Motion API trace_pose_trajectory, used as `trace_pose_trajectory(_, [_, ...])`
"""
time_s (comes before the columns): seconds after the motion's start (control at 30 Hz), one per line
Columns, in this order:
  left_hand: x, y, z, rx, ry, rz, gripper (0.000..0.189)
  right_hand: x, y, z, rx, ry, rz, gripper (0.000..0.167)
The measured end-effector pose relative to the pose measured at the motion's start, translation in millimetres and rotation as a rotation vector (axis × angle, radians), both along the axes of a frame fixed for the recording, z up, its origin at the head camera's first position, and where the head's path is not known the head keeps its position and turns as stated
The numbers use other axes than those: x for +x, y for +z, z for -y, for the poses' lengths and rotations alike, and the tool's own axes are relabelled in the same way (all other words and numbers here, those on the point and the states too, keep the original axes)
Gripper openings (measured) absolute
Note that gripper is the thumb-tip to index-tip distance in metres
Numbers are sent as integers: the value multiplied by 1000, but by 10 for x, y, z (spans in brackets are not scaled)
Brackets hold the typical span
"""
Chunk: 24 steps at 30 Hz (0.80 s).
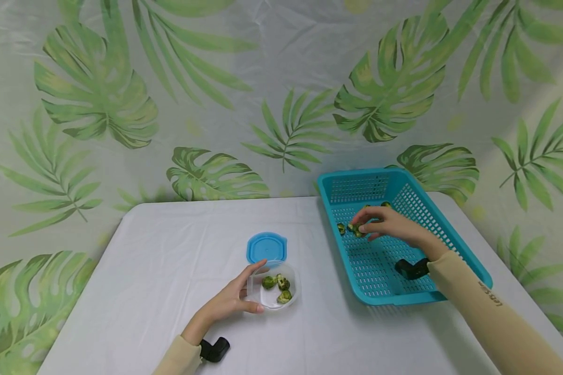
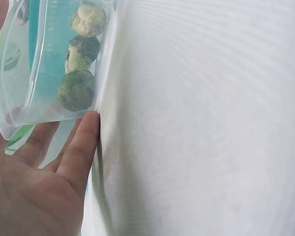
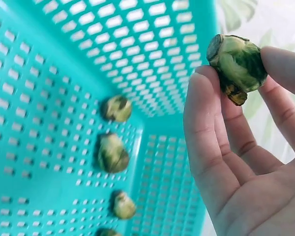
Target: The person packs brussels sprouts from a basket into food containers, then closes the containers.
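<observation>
Over the blue basket (image 1: 370,276), the right hand (image 1: 389,225) pinches a sprout (image 3: 242,64) between thumb and fingers (image 3: 202,123). On the worktop (image 1: 178,245), the left hand (image 1: 227,302), fingers spread, grips the clear container (image 1: 268,298), apparently to steady it; three sprouts (image 1: 283,282) lie inside, its far fingertips hard to make out.

A bench (image 1: 159,260) covered with white cloth is seen from above. A small clear container (image 1: 268,300) holding a few green Brussels sprouts (image 1: 284,297) is gripped at its left side by the left hand (image 1: 232,299). A blue lid (image 1: 266,247) is laid just behind it. To the right, one sprout (image 1: 357,231) is pinched by the right hand (image 1: 387,225) over a turquoise basket (image 1: 370,268), where other sprouts (image 1: 341,228) are scattered. Behind, a leaf-patterned curtain (image 1: 291,67) is hung.
</observation>
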<state>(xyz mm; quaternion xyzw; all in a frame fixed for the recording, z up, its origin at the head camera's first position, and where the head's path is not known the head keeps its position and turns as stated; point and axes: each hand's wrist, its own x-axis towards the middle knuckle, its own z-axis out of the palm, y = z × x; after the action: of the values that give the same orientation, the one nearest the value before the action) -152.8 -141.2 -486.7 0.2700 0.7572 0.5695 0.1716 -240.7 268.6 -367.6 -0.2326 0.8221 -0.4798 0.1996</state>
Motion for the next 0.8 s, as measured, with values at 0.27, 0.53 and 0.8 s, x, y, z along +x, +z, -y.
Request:
trace_pose_trajectory(0.27, [8, 3, -2, -7, 6, 8, 94, 65, 63, 201, -42, 64, 14, 28])
trace_pose_trajectory(0.53, [3, 14, 0, 0, 3, 7, 95, 159, 99, 443, -54, 103, 48, 31])
trace_pose_trajectory(0.8, [4, 7, 1, -4, 5, 10, 95, 271, 136, 703, -62, 125, 49, 26])
